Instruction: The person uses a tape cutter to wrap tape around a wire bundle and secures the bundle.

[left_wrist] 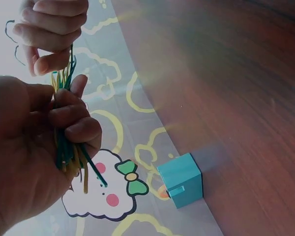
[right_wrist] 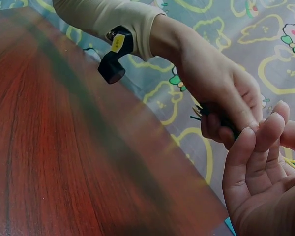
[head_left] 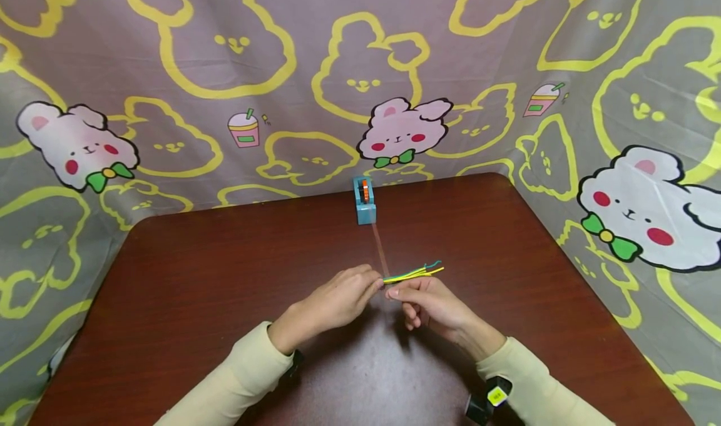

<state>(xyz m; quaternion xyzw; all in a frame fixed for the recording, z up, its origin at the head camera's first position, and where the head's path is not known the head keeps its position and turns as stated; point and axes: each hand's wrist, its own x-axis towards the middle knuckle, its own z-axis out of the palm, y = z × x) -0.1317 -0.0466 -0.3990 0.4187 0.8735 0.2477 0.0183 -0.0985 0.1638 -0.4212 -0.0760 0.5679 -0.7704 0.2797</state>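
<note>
A bundle of thin yellow and green wires [head_left: 414, 274] lies across the fingers of my left hand [head_left: 338, 294], which grips it above the table. In the left wrist view, loose wire ends [left_wrist: 83, 169] stick out below the curled fingers. A strip of clear tape [head_left: 380, 248] runs taut from the blue tape dispenser [head_left: 366, 214] to the bundle, meeting it by the left fingertips. Thumb and index finger of my right hand [head_left: 436, 304] pinch at the tape's near end, just under the bundle. The right wrist view has both hands' fingertips close together, hiding the tape.
A dark red-brown wooden table [head_left: 225, 257] lies under the hands, the dispenser near its back edge. A grey curtain [head_left: 304, 57] with yellow outlines and white cartoon animals surrounds the table's back and sides. A black wrist camera [head_left: 487, 401] sits by the right sleeve.
</note>
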